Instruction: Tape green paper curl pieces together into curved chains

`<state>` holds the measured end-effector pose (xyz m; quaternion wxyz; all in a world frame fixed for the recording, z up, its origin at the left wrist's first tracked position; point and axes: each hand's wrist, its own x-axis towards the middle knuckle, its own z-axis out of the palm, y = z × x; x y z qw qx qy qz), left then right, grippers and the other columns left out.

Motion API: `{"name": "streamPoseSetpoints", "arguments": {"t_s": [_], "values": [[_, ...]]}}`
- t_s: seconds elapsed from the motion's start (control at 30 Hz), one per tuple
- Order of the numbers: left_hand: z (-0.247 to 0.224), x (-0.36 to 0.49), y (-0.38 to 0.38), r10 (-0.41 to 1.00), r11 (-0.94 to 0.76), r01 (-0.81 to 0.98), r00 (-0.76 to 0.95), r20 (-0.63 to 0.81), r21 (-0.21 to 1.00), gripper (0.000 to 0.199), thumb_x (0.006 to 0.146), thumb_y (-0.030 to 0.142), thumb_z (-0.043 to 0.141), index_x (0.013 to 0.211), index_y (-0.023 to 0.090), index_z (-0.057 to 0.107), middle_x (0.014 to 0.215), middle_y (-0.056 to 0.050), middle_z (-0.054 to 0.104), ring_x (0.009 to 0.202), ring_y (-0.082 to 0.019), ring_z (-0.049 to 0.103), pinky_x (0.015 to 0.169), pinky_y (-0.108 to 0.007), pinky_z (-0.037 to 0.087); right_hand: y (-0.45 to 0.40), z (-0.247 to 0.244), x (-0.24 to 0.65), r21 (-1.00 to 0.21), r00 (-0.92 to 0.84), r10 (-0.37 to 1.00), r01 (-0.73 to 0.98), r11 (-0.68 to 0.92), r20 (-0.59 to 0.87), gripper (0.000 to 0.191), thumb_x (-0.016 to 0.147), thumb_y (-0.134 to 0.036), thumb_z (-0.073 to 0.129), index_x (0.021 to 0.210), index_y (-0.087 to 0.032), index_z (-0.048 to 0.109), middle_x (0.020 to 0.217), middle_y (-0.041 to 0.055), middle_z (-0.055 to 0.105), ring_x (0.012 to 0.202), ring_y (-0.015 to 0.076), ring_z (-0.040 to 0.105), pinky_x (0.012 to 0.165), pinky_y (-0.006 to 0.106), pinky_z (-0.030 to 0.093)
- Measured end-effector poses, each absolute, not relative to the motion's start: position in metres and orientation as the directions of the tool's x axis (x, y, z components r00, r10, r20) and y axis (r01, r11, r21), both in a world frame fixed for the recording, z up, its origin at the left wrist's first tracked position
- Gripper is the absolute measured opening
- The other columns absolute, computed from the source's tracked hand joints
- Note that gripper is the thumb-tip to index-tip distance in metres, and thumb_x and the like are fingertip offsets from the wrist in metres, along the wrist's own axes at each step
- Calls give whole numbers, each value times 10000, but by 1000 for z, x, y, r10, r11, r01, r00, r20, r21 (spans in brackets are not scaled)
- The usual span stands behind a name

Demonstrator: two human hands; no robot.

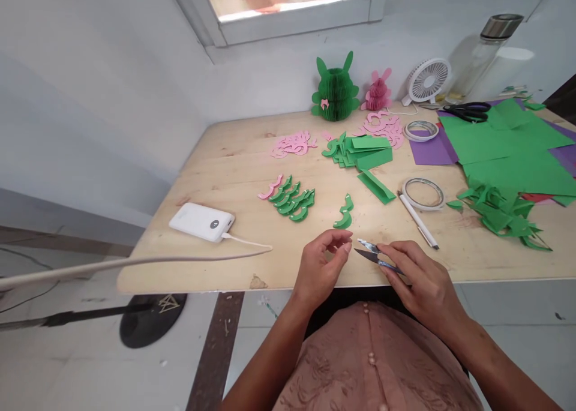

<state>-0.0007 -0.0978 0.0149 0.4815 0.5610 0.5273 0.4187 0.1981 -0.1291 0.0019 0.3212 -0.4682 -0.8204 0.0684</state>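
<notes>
My right hand (420, 279) grips a pair of thread snips (375, 258) near the table's front edge, their two blades apart and pointing left. Just left of the blade tips, my left hand (321, 264) is closed in a pinch; whatever its fingertips hold, if anything, is too small to make out. Beyond that hand lies a scalloped green paper cutout (344, 216). Farther left, several similar green paper cutouts (294, 200) overlap in a row beside a pink paper cutout (271, 186).
A white power bank (201, 221) with a cable lies at left. Folded green paper (369, 152), a tape roll (423, 194), a white pen (418, 220) and green scraps (499, 213) are farther right. Behind stand a green paper rabbit (336, 93), a small fan (429, 80) and a bottle (481, 63).
</notes>
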Motion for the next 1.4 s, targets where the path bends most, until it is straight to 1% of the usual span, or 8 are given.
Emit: {"name": "streamPoseSetpoints", "arguments": {"t_s": [0.1,0.23,0.37,0.5,0.73,0.9,1.1,1.4], "values": [[10,-1,-95,989,51,159,128,-72,986,192,802,259,598,950,167,680,886,-56,707,821,-173,633,771,-284,485,-129,4,197,-384,-374,803,732,562,464,375,887,-156,500,1256,-217,533,1035,90,615,893,191,637,727,293,533],[6,-1,-93,982,65,130,170,-86,989,171,810,284,593,900,163,674,862,-55,688,779,-165,618,743,-278,487,-129,4,196,-359,-391,795,737,572,465,356,891,-160,491,1239,-209,548,1016,90,625,885,189,641,718,286,531],[7,0,-92,983,75,134,159,-96,988,141,799,283,598,838,156,647,796,-39,650,730,-152,587,709,-267,474,-128,2,197,-331,-424,784,737,590,453,354,906,-156,470,1253,-194,521,1043,105,617,911,187,631,736,289,530],[11,-1,-92,981,73,145,165,-97,987,129,793,278,599,792,152,625,768,-31,624,709,-141,558,689,-256,450,-127,2,196,-313,-436,775,737,599,457,330,907,-145,470,1231,-166,530,1038,111,610,897,183,626,725,284,525],[9,-1,-93,981,80,155,160,-105,985,117,788,271,599,782,155,612,757,-26,612,695,-136,537,673,-251,432,-126,5,194,-297,-445,758,731,615,477,304,895,-138,490,1189,-125,567,1023,120,614,896,189,628,728,286,521],[9,-2,-91,982,98,137,146,-118,986,135,789,276,606,837,152,629,785,-31,626,701,-139,546,672,-254,431,-125,6,195,-288,-444,749,728,622,492,302,894,-139,490,1183,-123,577,1014,120,624,884,191,636,727,289,525],[18,-2,-89,975,139,134,156,-159,981,128,763,269,623,725,147,614,672,-4,588,632,-121,508,628,-241,404,-124,5,193,-276,-443,735,725,631,514,310,897,-142,485,1194,-137,575,1016,118,632,893,190,640,742,290,529],[18,-2,-87,974,138,145,160,-161,980,121,750,266,622,713,151,614,667,-1,581,619,-117,499,606,-239,390,-122,5,195,-268,-456,735,726,634,502,300,896,-142,483,1181,-132,577,1016,117,633,882,189,646,728,283,528]]}}
